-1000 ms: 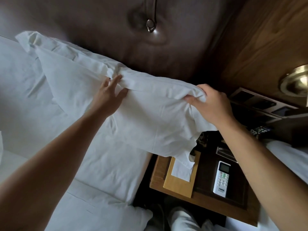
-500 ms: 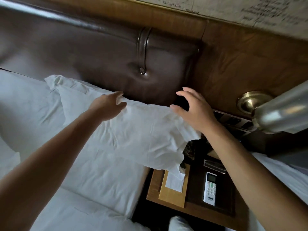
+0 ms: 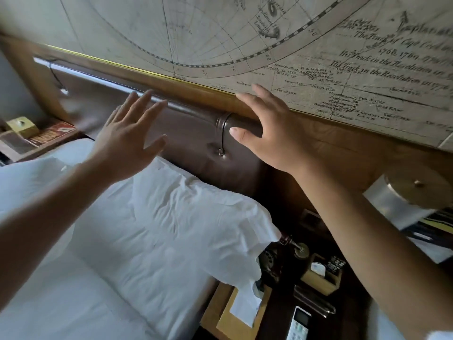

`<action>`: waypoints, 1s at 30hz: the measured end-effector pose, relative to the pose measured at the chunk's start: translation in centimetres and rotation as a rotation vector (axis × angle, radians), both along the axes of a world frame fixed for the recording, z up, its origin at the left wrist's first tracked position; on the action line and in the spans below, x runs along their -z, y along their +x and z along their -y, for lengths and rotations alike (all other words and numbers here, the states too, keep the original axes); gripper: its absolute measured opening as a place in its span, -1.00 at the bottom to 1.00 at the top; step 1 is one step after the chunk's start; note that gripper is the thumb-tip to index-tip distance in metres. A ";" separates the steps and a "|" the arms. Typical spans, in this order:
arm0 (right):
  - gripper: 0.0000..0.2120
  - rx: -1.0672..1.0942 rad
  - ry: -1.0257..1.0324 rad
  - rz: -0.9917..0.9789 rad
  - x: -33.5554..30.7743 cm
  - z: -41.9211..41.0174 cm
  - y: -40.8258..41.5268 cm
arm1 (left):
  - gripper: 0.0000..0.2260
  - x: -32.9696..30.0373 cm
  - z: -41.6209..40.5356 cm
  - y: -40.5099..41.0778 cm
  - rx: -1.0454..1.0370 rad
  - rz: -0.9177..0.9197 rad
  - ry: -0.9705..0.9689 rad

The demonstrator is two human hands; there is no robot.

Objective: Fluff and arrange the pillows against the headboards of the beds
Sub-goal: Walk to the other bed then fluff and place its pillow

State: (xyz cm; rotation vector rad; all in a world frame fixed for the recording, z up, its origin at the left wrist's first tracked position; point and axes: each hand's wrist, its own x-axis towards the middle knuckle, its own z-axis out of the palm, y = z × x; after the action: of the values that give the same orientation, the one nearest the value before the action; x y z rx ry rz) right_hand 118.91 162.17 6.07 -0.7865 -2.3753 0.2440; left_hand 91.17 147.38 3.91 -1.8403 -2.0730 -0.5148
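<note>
Hovering over the bed, both hands were up & empty, fingers spread wide, nothing gripped. Left hand (image 3: 127, 141) hung in front of the headboard (image 3: 191, 133), palm facing away, clear of the pillow (image 3: 186, 217) below it. Right hand (image 3: 267, 133) was further right, thumb out toward the headboard's end roll, fingertips up near the map (image 3: 245, 33) on the wall; can't tell if it touched the wood trim. Pillow lay w/ its far edge against the headboard, crumpled, right corner drooping over the nightstand (image 3: 213, 312). A 2nd pillow (image 3: 31, 173) sat to its left, partly hidden by the left arm. On the nightstand: tissue box (image 3: 235, 322) near, remote (image 3: 297, 325) to its right. Brass lamp base (image 3: 416, 190) was at far right, blurred. Another stand w/ books was far left.
</note>
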 end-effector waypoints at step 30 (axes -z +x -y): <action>-0.24 -0.706 0.124 -0.164 -8.2 37.9 -12.4 | -0.43 -8.4 59.6 10.9 -1.002 -0.460 0.281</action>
State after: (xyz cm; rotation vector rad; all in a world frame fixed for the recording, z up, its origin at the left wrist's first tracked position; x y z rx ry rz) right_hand 106.51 124.23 14.24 0.1519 -2.3934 0.4210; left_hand 102.10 87.75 12.34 -0.5314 -2.1088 -0.0787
